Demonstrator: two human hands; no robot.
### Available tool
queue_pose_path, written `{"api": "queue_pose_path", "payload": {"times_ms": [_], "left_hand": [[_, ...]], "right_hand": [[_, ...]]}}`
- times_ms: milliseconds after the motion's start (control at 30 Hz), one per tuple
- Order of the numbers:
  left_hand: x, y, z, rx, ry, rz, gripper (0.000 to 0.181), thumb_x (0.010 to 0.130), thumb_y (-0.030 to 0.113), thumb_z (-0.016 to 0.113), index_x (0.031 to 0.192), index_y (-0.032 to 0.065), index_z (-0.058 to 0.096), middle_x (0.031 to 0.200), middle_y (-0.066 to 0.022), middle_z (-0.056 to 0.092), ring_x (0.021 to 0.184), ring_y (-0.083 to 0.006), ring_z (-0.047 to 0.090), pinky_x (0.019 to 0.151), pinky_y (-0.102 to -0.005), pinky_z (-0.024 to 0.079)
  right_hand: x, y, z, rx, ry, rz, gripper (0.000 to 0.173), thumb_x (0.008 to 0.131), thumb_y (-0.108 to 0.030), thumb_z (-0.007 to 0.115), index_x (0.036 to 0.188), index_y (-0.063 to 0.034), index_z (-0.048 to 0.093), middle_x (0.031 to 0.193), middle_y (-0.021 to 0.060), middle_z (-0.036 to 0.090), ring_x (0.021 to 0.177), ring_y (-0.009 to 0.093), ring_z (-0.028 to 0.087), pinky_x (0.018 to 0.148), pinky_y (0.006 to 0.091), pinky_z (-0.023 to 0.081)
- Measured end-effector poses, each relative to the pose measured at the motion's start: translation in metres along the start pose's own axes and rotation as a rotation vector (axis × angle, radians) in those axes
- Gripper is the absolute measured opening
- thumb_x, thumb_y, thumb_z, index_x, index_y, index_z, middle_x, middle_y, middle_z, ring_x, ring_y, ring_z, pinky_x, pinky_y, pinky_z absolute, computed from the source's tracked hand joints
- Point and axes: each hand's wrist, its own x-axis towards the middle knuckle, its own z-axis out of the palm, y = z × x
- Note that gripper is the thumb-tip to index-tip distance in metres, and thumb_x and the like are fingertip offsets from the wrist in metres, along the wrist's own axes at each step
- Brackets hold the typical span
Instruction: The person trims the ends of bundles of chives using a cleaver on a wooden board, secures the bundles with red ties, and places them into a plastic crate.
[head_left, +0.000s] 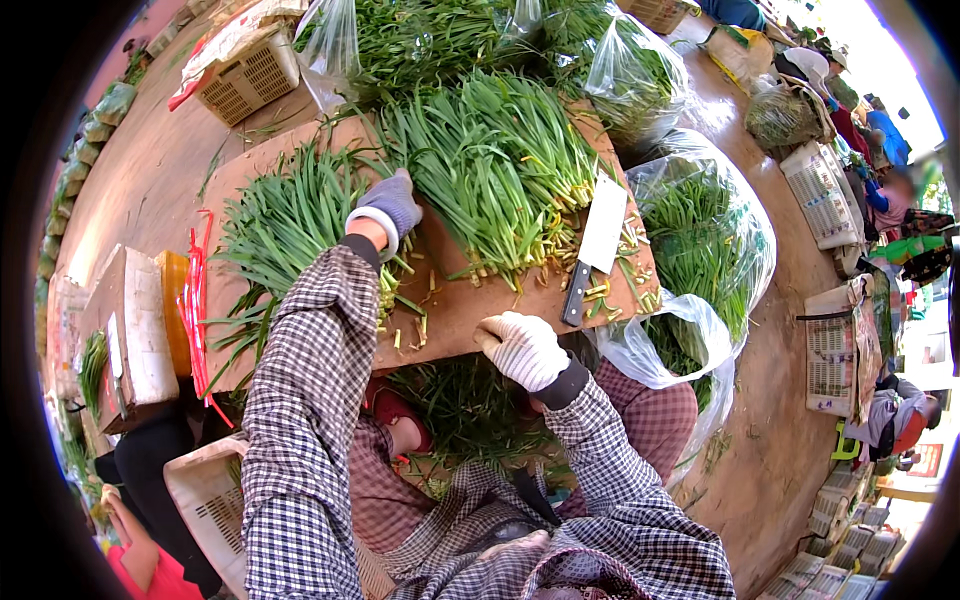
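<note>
Leafy green stalks with pale cut ends, much like garlic chives, lie in a left pile and a larger right pile on a brown board. My left hand, in a grey-purple glove, is at the right side of the left pile, near the gap between the piles; whether its fingers hold anything is hidden. In a white knit glove, my right hand rests at the board's near edge with curled fingers; its grip cannot be made out. A cleaver with a black handle lies flat right of the larger pile, among trimmed stalk ends.
Red ties hang at the board's left edge. Clear plastic bags of greens stand behind and at the right. A plastic crate is at back left, a foam box at left. Other people are at far right and lower left.
</note>
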Motion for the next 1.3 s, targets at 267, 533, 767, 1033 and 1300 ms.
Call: {"api": "queue_pose_path", "payload": {"times_ms": [267, 533, 767, 1033, 1300], "left_hand": [[-0.006, 0.048, -0.026, -0.615, 0.478, 0.447, 0.060, 0.080, 0.025, 0.066, 0.128, -0.0061, 0.047, 0.090, -0.0180, 0.065, 0.074, -0.0184, 0.064, 0.068, -0.0318, 0.051], [-0.117, 0.099, 0.002, -0.225, 0.560, 0.744, 0.063, 0.082, 0.029, 0.066, 0.133, -0.0008, 0.045, 0.117, -0.0217, 0.054, 0.107, -0.0362, 0.052, 0.092, -0.0427, 0.043], [-0.287, -0.007, 0.093, -1.225, 0.095, -0.109, 0.046, 0.086, 0.018, 0.068, 0.125, 0.0001, 0.052, 0.112, -0.0100, 0.061, 0.100, -0.0190, 0.060, 0.086, -0.0308, 0.049], [-0.253, -0.067, 0.095, -2.012, 0.158, -0.390, 0.037, 0.095, 0.027, 0.056, 0.121, 0.0011, 0.049, 0.111, -0.0163, 0.061, 0.096, -0.0244, 0.063, 0.081, -0.0350, 0.054], [-0.222, -0.078, 0.078, -2.133, 0.076, -0.326, 0.046, 0.090, 0.032, 0.063, 0.123, 0.0026, 0.050, 0.118, -0.0127, 0.058, 0.104, -0.0245, 0.059, 0.089, -0.0379, 0.050]], "right_hand": [[-0.014, 0.021, -0.005, 0.004, 0.038, 0.049, 0.016, 0.083, -0.022, 0.063, 0.083, -0.0066, 0.068, 0.073, 0.0148, 0.065, 0.069, 0.031, 0.064, 0.063, 0.0392, 0.052], [-0.010, 0.017, -0.009, 0.214, 0.074, 0.042, 0.011, 0.080, -0.015, 0.068, 0.083, -0.0037, 0.068, 0.074, 0.0159, 0.065, 0.067, 0.032, 0.064, 0.062, 0.0357, 0.052], [0.056, -0.031, -0.001, 0.013, 0.129, -0.171, 0.045, 0.073, -0.036, 0.075, 0.106, -0.0068, 0.064, 0.078, 0.0135, 0.066, 0.071, 0.031, 0.065, 0.064, 0.0377, 0.053], [0.132, -0.114, 0.047, -0.240, -0.439, -0.147, 0.089, 0.064, -0.045, 0.079, 0.134, -0.0062, 0.041, 0.105, 0.0233, 0.060, 0.096, 0.038, 0.062, 0.082, 0.0447, 0.050], [0.131, -0.062, 0.060, 0.309, -0.234, -0.022, 0.065, 0.079, -0.020, 0.067, 0.135, 0.0027, 0.044, 0.121, 0.0255, 0.058, 0.099, 0.032, 0.064, 0.084, 0.0353, 0.051]]}}
